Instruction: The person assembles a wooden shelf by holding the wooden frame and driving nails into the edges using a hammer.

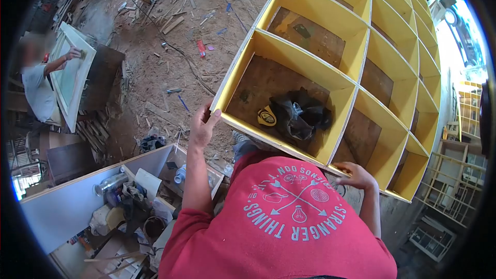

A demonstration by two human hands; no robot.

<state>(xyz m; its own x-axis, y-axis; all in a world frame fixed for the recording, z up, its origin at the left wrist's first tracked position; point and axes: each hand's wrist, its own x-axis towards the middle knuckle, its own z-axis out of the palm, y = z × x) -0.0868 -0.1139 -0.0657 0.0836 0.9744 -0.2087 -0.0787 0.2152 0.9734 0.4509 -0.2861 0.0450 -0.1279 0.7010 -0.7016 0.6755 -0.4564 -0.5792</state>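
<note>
A large yellow shelf frame [305, 150] with many square compartments lies over a dark brown board. My left hand [202, 124] grips its near left corner, thumb over the edge. On the near edge, further right, my right hand [355, 175] holds the frame with fingers bent round it. Inside the nearest compartment lie a black plastic bag [299, 116] and a yellow and black tape measure [266, 117], side by side. Neither hand touches them.
At the left, another person [39, 85] touches a pale framed panel [77, 72]. A long box [72, 201] full of odds and ends stands at the lower left. Wood scraps [173, 25] litter the dirt floor. Metal grilles [449, 181] stand at the right.
</note>
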